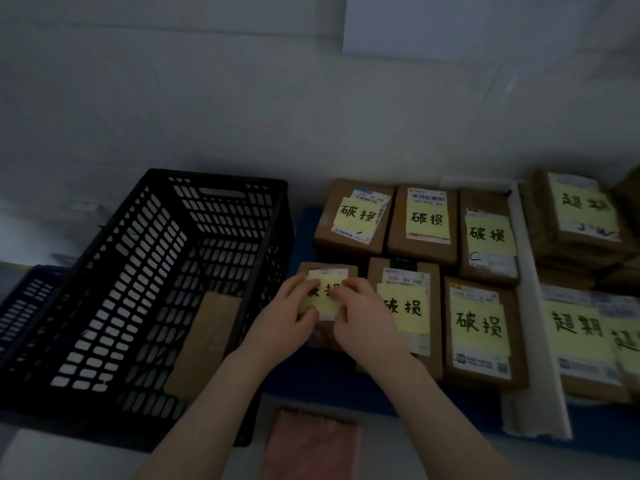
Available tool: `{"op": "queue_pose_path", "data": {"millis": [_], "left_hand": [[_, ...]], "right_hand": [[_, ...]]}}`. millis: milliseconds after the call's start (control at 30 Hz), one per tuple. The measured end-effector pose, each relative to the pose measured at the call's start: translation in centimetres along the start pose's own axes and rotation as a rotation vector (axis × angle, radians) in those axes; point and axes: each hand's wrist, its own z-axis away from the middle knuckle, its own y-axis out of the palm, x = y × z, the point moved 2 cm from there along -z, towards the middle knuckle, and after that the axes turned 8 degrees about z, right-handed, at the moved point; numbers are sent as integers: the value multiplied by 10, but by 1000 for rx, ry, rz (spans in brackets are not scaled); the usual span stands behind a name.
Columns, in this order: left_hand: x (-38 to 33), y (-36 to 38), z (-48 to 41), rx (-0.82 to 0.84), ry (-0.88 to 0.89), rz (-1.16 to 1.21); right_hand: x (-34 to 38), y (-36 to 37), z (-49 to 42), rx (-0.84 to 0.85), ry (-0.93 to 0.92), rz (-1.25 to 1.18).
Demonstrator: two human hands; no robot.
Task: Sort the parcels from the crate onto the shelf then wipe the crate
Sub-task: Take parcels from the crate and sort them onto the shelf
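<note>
A small brown parcel is sitting near the middle of the frame, just right of the black crate. A yellow note with black writing is lying on top of it. Both hands are resting on this parcel. The left hand is curling around its left side, with the fingers on the note and the thumb lower down. The right hand is curling around its right side, with its fingers pressing on the note too. Both hands are closed on the parcel, holding it between them.

Five more brown parcels with yellow notes are lying beside it in two rows on a blue surface. One is touching the right side of the held parcel. Another is lying further right. Three are lying in the row behind.

At the right edge of the frame, more parcels with different writing on their notes are piling up.

The crate is filling the left side of the frame. One flat brown parcel is lying inside it, leaning against the right wall.

A pink cloth is lying at the bottom middle of the frame.
</note>
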Motion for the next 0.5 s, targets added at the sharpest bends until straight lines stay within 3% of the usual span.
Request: {"op": "queue_pose_path", "data": {"millis": [200,500], "left_hand": [[11,15,-10,35,71,-9],[10,27,-31,44,78,-75]], "right_hand": [[-1,0,-4,73,17,39],[-14,-2,23,-142,-31,-138]]}}
